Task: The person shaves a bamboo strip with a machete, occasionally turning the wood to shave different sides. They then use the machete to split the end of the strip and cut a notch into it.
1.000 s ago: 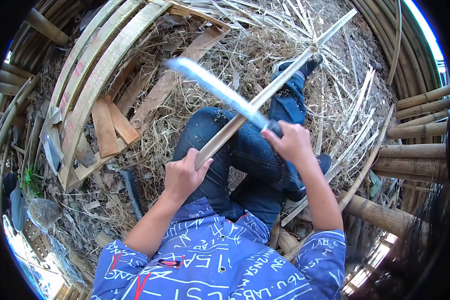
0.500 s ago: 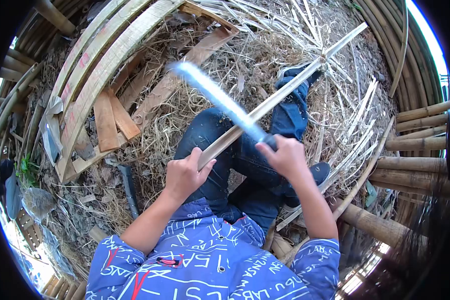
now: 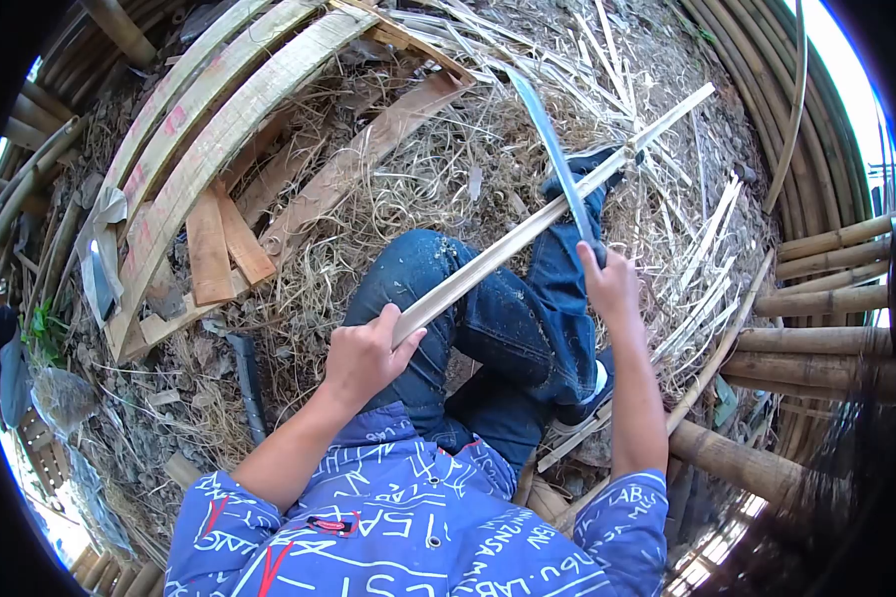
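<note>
My left hand [image 3: 361,358] is closed round the near end of a long split bamboo strip [image 3: 488,263]. The strip runs up and to the right across my bent knee and over my foot. In my right hand [image 3: 613,291] is the dark handle of a long-bladed knife [image 3: 542,121]. Its blade points away from me, leans left and crosses over the strip in this view, just beyond my hand. Pale shavings speckle my jeans [image 3: 403,277].
Curly shavings [image 3: 398,214] and thin splints [image 3: 707,234] litter the ground around my legs. Curved planks [image 3: 194,154] lie at the left, with short wood pieces [image 3: 209,249] beside them. A long dark object [image 3: 249,386] rests left of me. Bamboo poles [image 3: 831,300] line the right side.
My right hand has moved right and slightly forward along the strip. The blade, blurred and pointing further left before, now stands steeper. My left hand keeps its grip near the same place.
</note>
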Demonstrator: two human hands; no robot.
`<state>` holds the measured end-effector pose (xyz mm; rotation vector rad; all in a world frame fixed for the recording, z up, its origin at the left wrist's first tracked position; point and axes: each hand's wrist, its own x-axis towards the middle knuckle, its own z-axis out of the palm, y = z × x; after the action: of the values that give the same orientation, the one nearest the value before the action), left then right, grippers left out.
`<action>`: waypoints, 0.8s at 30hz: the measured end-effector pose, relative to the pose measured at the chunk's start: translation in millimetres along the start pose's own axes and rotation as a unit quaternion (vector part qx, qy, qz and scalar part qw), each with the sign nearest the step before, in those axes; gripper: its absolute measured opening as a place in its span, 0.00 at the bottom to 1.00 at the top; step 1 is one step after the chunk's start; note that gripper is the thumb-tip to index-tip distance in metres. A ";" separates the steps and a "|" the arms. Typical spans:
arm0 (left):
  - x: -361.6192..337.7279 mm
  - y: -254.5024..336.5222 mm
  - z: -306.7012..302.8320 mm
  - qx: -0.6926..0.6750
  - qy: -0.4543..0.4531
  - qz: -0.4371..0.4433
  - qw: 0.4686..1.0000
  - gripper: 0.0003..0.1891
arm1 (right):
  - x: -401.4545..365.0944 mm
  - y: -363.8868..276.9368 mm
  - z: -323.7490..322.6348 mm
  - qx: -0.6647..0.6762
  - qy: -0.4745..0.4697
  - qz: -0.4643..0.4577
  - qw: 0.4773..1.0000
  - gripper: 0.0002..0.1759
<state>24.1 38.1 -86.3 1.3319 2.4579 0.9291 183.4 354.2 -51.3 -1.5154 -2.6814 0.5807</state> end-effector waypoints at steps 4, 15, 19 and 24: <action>-1.9 -0.2 -2.6 0.006 -0.015 -0.009 1.000 0.17 | -51.4 -29.0 21.2 -0.010 -0.056 -0.126 0.990 0.36; 0.4 1.4 -3.9 0.004 -0.008 0.006 1.000 0.17 | 29.9 20.1 -23.2 0.006 -0.053 0.036 0.998 0.36; 2.1 1.4 -0.7 0.011 -0.013 0.002 1.000 0.18 | 21.9 15.4 -1.7 -0.055 0.013 -0.006 0.998 0.36; -0.8 -1.2 -1.2 -0.001 -0.011 0.002 1.000 0.18 | -39.7 -24.6 12.1 -0.037 -0.034 -0.164 0.985 0.36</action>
<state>23.2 36.4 -86.2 1.3401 2.4378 0.9131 181.9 306.1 -47.8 -1.0435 -2.9437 0.5286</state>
